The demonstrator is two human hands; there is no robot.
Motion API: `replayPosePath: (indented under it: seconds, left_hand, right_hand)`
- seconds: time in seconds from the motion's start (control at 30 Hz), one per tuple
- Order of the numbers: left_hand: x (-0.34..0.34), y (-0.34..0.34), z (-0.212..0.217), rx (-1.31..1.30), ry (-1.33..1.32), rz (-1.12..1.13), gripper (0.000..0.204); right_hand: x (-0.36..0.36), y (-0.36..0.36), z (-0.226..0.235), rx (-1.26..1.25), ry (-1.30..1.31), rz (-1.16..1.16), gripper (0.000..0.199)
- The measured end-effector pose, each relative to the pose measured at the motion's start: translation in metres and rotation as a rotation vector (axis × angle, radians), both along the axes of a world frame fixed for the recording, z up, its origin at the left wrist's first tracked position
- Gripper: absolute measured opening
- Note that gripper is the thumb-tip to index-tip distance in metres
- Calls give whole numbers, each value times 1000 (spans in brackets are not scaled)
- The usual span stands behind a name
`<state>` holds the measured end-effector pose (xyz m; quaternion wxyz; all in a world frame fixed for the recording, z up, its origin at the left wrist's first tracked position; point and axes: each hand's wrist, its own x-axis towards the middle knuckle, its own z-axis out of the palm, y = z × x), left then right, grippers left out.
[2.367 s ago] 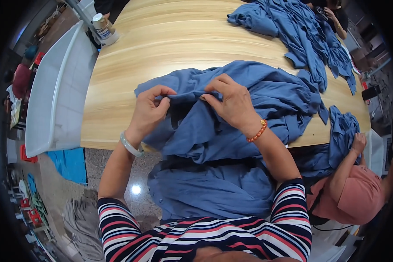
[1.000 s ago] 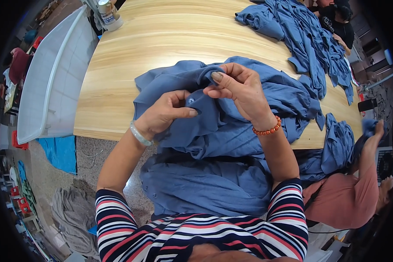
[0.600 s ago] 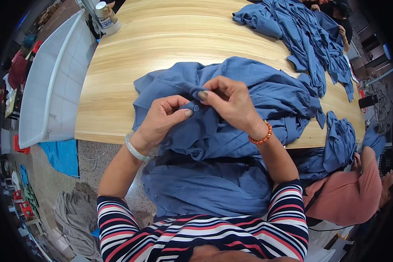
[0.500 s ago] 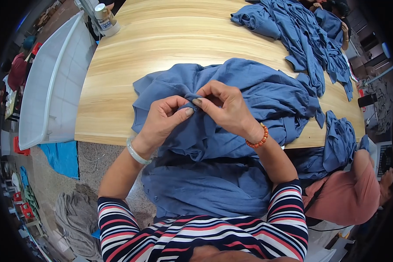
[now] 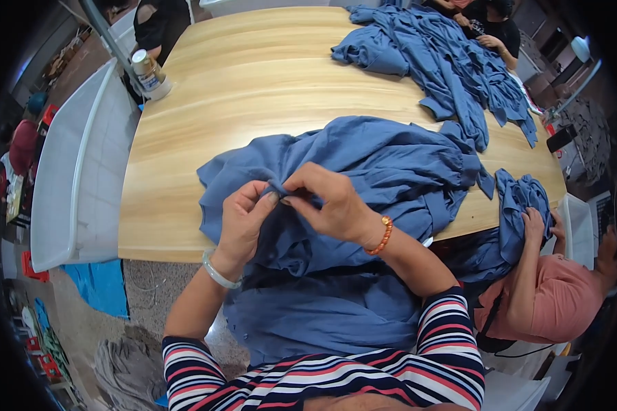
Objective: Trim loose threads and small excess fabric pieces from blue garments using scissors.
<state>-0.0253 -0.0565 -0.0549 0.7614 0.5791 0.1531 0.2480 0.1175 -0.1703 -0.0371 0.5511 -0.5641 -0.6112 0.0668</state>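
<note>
Left hand [image 5: 243, 219] and right hand [image 5: 329, 204] meet fingertip to fingertip, both pinching one small fold of the blue garment [image 5: 363, 164]. This garment lies bunched on the wooden table [image 5: 253, 89] at its near edge, its lower part hanging over onto the lap. Bare tabletop extends ahead and to the left. A second blue pile [image 5: 445, 61] occupies the far right corner. What lies inside the pinched fold is hidden by the fingers. A neighbouring person's hand [image 5: 536, 222] grips more blue cloth at the right edge.
</note>
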Motion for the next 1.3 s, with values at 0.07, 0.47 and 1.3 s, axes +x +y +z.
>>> replayPosePath:
  seconds: [0.07, 0.47, 1.3]
  left_hand:
    - [-1, 0, -2, 208, 50, 81, 9]
    - [-1, 25, 20, 314, -75, -199, 12]
    - [4, -9, 5, 737, 116, 268, 11]
  right_hand:
    - [1, -1, 1, 35, -61, -26, 21]
    - [0, -4, 7, 44, -92, -28, 22]
    - [-7, 2, -4, -29, -105, -238, 8]
